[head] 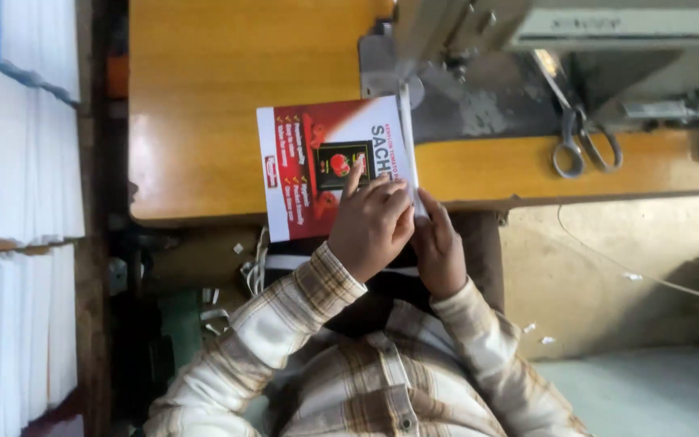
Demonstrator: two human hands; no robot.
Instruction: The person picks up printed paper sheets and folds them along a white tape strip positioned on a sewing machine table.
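Pressing down on a printed sheet, both hands work at the near edge of an orange-brown wooden surface (pixel 204 81).

Largest first. One grey sewing machine (pixel 544 48) takes up the far right of the surface, its body running off the top of the view. Stacks of white sheets (pixel 22 162) stand on edge along the far left, off the surface: at least three blocks, with a blue strip at the top one and a purple edge lower down. The exact count is unclear.

One rectangular printed sheet (pixel 325 166) lies at the middle of the surface, overhanging the near edge. It is red and white, with a small dark panel showing a red round fruit, and lines of small print on the red part. Its right edge sits by the machine's foot.

The left hand (pixel 372 220) lies flat on the sheet, fingers (pixel 355 174) spread narrow, forefinger stretched onto the dark panel. The right hand (pixel 438 247) is just beside it, fingers curled and pinching the sheet's right edge. Both sleeves are a pale brown check.

One pair of scissors (pixel 578 133) lies on the surface to the right, under the machine arm, well apart from the hands.
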